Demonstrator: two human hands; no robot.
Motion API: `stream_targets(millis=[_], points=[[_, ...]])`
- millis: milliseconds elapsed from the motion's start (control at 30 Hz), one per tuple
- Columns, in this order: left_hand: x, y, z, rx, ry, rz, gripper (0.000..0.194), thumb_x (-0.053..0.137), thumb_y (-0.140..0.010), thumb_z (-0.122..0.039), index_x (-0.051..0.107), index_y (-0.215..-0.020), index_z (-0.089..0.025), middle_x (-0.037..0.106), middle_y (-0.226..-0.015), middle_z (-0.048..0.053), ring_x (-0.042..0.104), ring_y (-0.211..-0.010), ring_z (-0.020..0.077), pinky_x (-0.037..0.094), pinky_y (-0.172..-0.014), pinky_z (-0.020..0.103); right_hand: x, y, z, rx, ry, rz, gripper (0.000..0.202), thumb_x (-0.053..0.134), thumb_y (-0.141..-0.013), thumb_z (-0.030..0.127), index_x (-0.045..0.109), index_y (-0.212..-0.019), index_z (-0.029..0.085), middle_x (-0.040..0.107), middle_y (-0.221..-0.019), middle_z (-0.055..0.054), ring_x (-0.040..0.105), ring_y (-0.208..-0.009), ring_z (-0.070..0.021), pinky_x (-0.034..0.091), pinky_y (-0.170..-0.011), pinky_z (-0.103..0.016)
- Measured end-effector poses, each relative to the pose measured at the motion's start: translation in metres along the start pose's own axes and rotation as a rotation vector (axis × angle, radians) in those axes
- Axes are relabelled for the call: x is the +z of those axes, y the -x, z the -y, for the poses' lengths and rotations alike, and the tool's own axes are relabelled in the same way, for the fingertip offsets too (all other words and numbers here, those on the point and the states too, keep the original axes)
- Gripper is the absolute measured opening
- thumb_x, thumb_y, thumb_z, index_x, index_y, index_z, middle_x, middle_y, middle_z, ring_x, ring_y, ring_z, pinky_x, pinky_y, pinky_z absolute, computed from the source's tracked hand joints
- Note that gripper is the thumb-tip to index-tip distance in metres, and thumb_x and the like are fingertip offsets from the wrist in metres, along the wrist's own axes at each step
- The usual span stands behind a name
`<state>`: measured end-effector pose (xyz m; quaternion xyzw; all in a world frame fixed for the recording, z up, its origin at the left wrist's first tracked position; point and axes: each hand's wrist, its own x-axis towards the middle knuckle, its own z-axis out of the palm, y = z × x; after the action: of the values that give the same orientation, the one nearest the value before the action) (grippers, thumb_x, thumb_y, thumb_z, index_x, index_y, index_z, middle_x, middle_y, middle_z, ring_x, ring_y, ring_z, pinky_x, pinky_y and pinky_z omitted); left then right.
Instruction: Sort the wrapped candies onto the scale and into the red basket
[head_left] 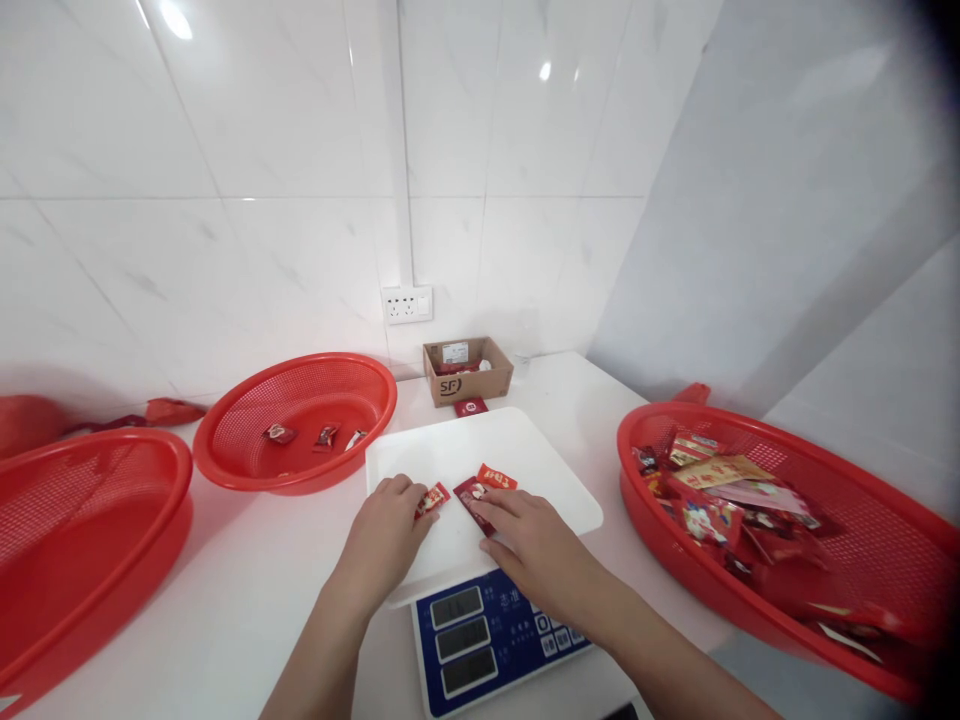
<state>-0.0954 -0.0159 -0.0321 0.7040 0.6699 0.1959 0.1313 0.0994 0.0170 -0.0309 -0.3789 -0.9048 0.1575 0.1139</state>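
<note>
Both my hands are over the white pan point(517, 430) of a weighing scale. My left hand point(384, 530) pinches a small red wrapped packet point(433, 498) between thumb and fingertips at the pan's left side. My right hand point(536, 548) has its fingers over a dark red packet point(472, 500), with the thumb at its near end, gripping it against the pan. Just beyond those fingers lies an orange-red packet point(496, 478) on the pan. Below the pan shows the scale's blue panel point(510, 650) with three displays; the right forearm covers some keys.
A red basket point(637, 480) at right holds many mixed packets. At left stand a red basket point(296, 485) with several packets and another red basket point(161, 520). Behind the pan, a cardboard box point(487, 385) stands near the wall, a dark red packet point(471, 407) before it.
</note>
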Motion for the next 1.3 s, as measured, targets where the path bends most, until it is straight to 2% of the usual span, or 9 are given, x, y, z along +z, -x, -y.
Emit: stream_targets(millis=[233,333,467,600,733,900,1100,1200,1300], points=[[-0.001,0.004,-0.001,0.076,0.044,0.06,0.014,0.046,-0.082,-0.015,0.059,-0.085,-0.021,0.059,-0.089,0.005,0.053,-0.091,0.0235,0.041,-0.075,0.033,0.003,-0.004,0.001,-0.042,-0.049,-0.092,0.037,0.053,-0.086,0.017,0.057,-0.123,0.017,0.059,-0.125,-0.012,0.051,-0.115,-0.0279,0.041,-0.097,-0.048],[-0.004,0.006,-0.005,0.084,0.099,0.077,0.013,0.044,-0.08,-0.012,0.053,-0.081,-0.022,0.055,-0.084,0.001,0.053,-0.079,0.0186,0.04,-0.067,0.029,0.005,-0.004,0.001,-0.078,-0.096,-0.138,0.034,0.053,-0.087,0.021,0.058,-0.121,0.017,0.06,-0.122,-0.013,0.053,-0.112,-0.0279,0.042,-0.095,-0.047],[-0.011,0.011,-0.014,0.092,0.436,0.082,0.008,0.05,-0.08,-0.015,0.048,-0.079,-0.022,0.052,-0.084,-0.003,0.05,-0.072,0.0133,0.04,-0.066,0.025,0.003,-0.001,0.004,-0.084,-0.243,-0.229,0.029,0.052,-0.089,0.034,0.059,-0.114,0.02,0.063,-0.115,-0.011,0.056,-0.106,-0.0264,0.044,-0.09,-0.043],[-0.019,0.017,-0.02,0.092,0.721,0.145,0.013,0.06,-0.079,-0.021,0.047,-0.083,-0.022,0.052,-0.08,-0.003,0.048,-0.074,0.0133,0.039,-0.066,0.024,-0.005,0.004,0.01,-0.03,-0.478,-0.156,0.029,0.044,-0.092,0.042,0.058,-0.079,0.02,0.062,-0.078,-0.002,0.055,-0.072,-0.0172,0.045,-0.064,-0.029],[-0.022,0.019,-0.021,0.094,0.917,0.192,0.026,0.067,-0.076,-0.031,0.047,-0.09,-0.022,0.053,-0.081,-0.002,0.048,-0.073,0.0131,0.038,-0.065,0.024,-0.009,0.008,0.014,-0.021,-0.646,-0.153,0.034,0.04,-0.093,0.042,0.055,-0.072,0.02,0.057,-0.069,0.0,0.051,-0.066,-0.0156,0.041,-0.061,-0.026],[-0.021,0.018,-0.023,0.158,0.828,0.175,0.03,0.049,-0.087,-0.047,0.05,-0.076,-0.019,0.048,-0.071,-0.001,0.044,-0.067,0.0133,0.037,-0.062,0.025,-0.012,0.01,0.018,-0.042,-0.681,-0.263,0.036,0.04,-0.092,0.046,0.054,-0.071,0.02,0.058,-0.069,-0.001,0.051,-0.065,-0.0157,0.04,-0.06,-0.026],[-0.024,0.021,-0.027,0.204,0.886,0.199,0.028,0.05,-0.088,-0.041,0.054,-0.073,-0.018,0.051,-0.07,-0.001,0.045,-0.067,0.0128,0.037,-0.064,0.025,-0.017,0.015,0.021,-0.045,-0.712,-0.189,0.043,0.041,-0.089,0.057,0.056,-0.073,0.02,0.052,-0.067,0.001,0.046,-0.063,-0.0142,0.038,-0.058,-0.025],[-0.024,0.022,-0.029,0.211,0.889,0.218,0.027,0.052,-0.087,-0.039,0.055,-0.072,-0.018,0.05,-0.069,-0.002,0.044,-0.066,0.0121,0.037,-0.063,0.024,-0.016,0.016,0.02,-0.071,-0.682,-0.172,0.042,0.04,-0.091,0.053,0.054,-0.07,0.02,0.047,-0.064,0.002,0.043,-0.061,-0.013,0.036,-0.056,-0.024],[-0.023,0.022,-0.03,0.221,0.933,0.211,0.024,0.052,-0.088,-0.038,0.056,-0.077,-0.018,0.053,-0.072,-0.001,0.046,-0.068,0.0125,0.039,-0.064,0.024,-0.014,0.016,0.019,-0.109,-0.62,-0.24,0.039,0.04,-0.093,0.047,0.051,-0.067,0.02,0.046,-0.062,0.002,0.043,-0.06,-0.013,0.034,-0.056,-0.024]])
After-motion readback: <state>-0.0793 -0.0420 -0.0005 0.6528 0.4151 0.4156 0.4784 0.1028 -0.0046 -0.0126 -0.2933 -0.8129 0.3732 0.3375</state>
